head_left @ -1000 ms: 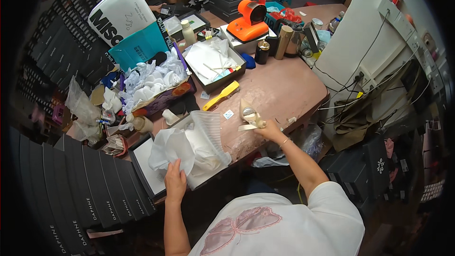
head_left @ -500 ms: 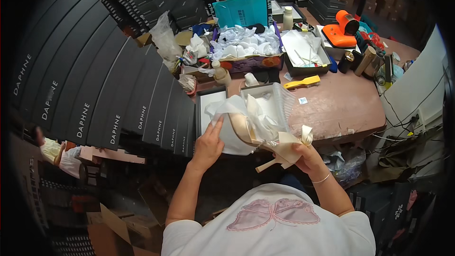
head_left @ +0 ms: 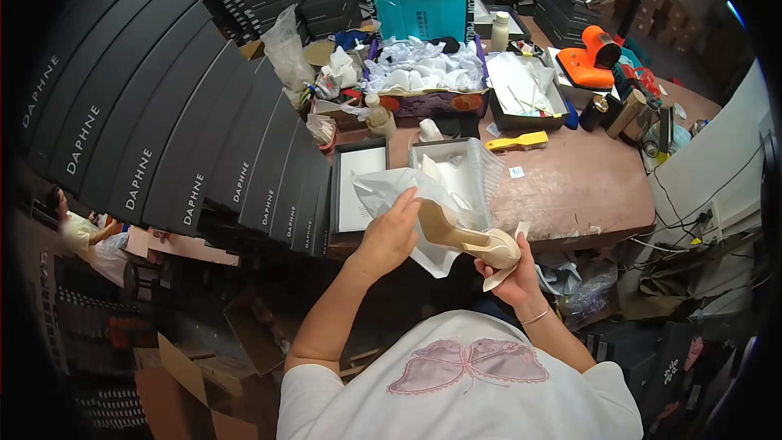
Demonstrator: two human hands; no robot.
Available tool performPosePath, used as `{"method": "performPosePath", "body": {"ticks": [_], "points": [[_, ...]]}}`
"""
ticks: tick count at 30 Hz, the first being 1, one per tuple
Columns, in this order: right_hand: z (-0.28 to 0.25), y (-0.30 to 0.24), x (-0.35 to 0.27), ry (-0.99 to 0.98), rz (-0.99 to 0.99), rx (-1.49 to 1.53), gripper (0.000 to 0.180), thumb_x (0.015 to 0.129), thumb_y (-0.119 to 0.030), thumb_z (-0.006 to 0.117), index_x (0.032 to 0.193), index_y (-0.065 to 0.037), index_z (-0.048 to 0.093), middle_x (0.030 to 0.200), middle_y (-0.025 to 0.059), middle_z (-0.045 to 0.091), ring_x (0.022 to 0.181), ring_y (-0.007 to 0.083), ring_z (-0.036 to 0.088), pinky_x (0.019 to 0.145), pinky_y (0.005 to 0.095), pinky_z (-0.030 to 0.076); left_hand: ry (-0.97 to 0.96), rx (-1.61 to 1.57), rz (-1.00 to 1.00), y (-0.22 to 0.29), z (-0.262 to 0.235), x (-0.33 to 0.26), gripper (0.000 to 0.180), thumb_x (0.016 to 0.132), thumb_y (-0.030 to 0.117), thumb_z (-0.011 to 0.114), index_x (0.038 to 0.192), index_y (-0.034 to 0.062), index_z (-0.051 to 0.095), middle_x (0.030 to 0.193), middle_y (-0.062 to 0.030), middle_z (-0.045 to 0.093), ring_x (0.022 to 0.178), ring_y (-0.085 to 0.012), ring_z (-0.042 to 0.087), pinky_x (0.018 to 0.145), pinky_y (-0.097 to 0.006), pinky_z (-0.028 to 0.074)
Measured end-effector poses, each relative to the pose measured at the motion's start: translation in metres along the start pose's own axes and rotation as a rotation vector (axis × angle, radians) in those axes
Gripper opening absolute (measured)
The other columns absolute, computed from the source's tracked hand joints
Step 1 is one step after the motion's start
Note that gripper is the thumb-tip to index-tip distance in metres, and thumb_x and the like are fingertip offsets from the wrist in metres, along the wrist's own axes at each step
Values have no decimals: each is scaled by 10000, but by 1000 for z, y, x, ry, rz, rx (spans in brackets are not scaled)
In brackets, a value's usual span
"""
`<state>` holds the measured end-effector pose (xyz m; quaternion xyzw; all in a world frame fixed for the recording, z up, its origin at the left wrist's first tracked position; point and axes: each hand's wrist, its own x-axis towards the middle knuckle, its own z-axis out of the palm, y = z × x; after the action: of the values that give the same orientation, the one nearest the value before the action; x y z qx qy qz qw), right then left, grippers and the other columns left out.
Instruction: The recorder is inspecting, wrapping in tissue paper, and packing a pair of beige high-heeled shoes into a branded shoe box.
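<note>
A cream high-heeled shoe (head_left: 444, 231) is held over the table's near edge, its sole side partly turned up. My right hand (head_left: 515, 279) is closed around its heel end, where cream ribbon-like strips (head_left: 522, 231) stick out. Beside the toe, my left hand (head_left: 389, 235) has its fingers pressed together on white tissue paper (head_left: 379, 187), which hangs behind and below the shoe. Just beyond is an open shoebox (head_left: 481, 149) with white wrapping and a pale thing inside that I cannot fully make out. A box lid (head_left: 348, 210) with a white inside lies left of it.
Tall stacks of dark shoeboxes (head_left: 175, 114) rise at the left. Farther back stand a purple crate (head_left: 436, 103) of crumpled white paper, a yellow brush (head_left: 518, 141), a bottle (head_left: 380, 114) and an orange device (head_left: 586, 67). Another person (head_left: 85, 236) is at far left.
My right hand has turned the shoe over, bringing its heel end toward me and its sole into view. My left hand has moved right and up along the tissue, nearer the toe.
</note>
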<state>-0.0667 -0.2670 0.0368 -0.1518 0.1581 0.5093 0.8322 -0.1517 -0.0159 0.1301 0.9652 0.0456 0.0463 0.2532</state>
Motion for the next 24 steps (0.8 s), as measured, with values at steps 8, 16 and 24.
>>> {"method": "performPosePath", "body": {"ticks": [8, 16, 24], "points": [[1, -18, -23, 16, -125, 132, 588, 912, -582, 453, 1238, -101, 546, 1158, 153, 602, 941, 360, 603, 719, 348, 578, -142, -185, 162, 51, 44, 39, 351, 724, -11, 541, 1075, -27, 530, 1424, -244, 349, 935, -414, 604, 796, -452, 504], [0, -72, 13, 120, -497, -325, 493, 946, -328, 500, 1341, -42, 421, 1302, 97, 517, 1173, 222, 521, 1018, 389, 420, -10, -70, 464, 136, 92, 104, 337, 726, 27, 604, 1056, -29, 558, 1448, -171, 382, 661, -217, 656, 522, -308, 517], [-22, -124, 30, 121, -465, -287, 411, 946, -211, 419, 1297, -2, 470, 1308, 163, 526, 1194, 281, 522, 1023, 404, 401, 69, -305, 634, 156, 158, 165, 555, 702, -2, 581, 1249, -37, 498, 1439, -160, 391, 664, -221, 638, 523, -299, 525]]}}
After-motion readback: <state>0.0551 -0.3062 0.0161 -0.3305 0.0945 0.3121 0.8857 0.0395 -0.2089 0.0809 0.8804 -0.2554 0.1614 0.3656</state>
